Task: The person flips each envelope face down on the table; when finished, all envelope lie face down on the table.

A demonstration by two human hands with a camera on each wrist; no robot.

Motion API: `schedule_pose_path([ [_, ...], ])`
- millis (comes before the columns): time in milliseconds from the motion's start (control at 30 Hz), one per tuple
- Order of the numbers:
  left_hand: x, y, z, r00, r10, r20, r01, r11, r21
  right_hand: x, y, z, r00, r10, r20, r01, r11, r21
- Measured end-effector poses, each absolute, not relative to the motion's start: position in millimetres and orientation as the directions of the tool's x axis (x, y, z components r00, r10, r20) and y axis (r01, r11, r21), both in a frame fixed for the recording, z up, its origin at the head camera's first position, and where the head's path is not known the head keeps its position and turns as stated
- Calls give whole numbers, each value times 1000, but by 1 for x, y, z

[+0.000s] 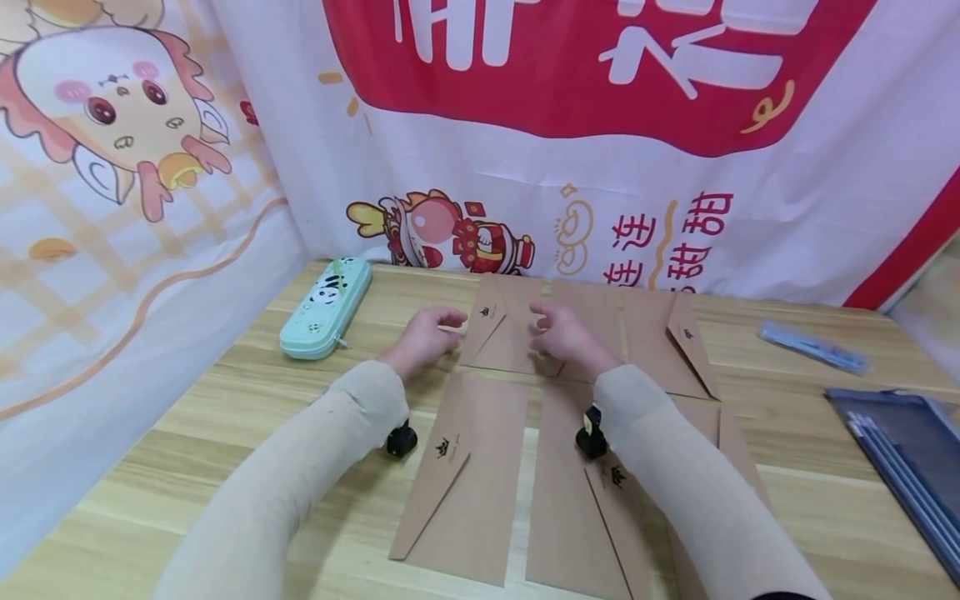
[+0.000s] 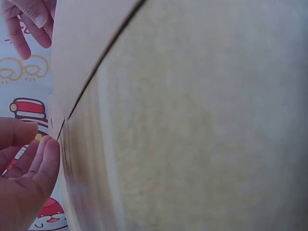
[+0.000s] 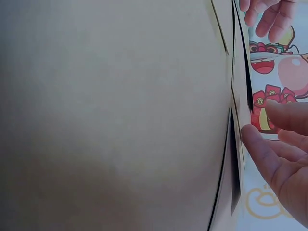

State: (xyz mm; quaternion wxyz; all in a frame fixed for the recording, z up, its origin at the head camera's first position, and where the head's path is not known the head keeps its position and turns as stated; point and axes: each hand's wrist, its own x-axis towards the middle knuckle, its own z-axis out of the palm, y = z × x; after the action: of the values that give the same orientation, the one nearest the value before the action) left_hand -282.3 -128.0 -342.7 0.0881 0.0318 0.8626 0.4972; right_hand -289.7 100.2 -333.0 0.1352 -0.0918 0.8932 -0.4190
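Observation:
Several brown kraft envelopes lie flat in two rows on the wooden table. My left hand (image 1: 427, 337) is beside the left edge of the back-left envelope (image 1: 502, 333), fingers loosely bent with nothing between them. Over that envelope's right part is my right hand (image 1: 566, 335), its fingers spread and relaxed, close to the back-middle envelope (image 1: 596, 312). The left wrist view shows the left hand's thumb and fingers (image 2: 45, 163) apart near the paper edge. Empty too are the right hand's fingers (image 3: 260, 144) in the right wrist view.
A mint panda pencil case (image 1: 326, 308) stands at the back left. On the right lie a small light-blue packet (image 1: 813, 346) and a dark mesh pouch (image 1: 900, 467) with pencils. Another envelope (image 1: 671, 342) with an angled flap sits back right. Printed cloth (image 1: 465, 150) hangs behind the table.

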Motion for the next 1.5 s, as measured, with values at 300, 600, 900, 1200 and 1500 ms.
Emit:
schedule_pose_path([
  [300, -281, -124, -346, -971, 130, -202, -127, 438, 890, -291, 102, -340, -956, -228, -187, -1, 637, -771],
  [600, -282, -120, -347, -960, 168, -222, -139, 404, 904, -289, 100, -341, -961, -188, -203, 40, 630, -776],
  [900, -284, -120, -341, -962, 135, -237, -180, 340, 923, -294, 96, -340, -944, -166, -285, 168, 501, -849],
  [1200, -283, -121, -345, -963, 63, -264, -245, 215, 946, -295, 90, -329, -909, -179, -377, 218, 566, -795],
  [1500, -283, -129, -340, -976, -50, -212, -215, 61, 975, -292, 80, -328, -885, -233, -403, 243, 506, -827],
])
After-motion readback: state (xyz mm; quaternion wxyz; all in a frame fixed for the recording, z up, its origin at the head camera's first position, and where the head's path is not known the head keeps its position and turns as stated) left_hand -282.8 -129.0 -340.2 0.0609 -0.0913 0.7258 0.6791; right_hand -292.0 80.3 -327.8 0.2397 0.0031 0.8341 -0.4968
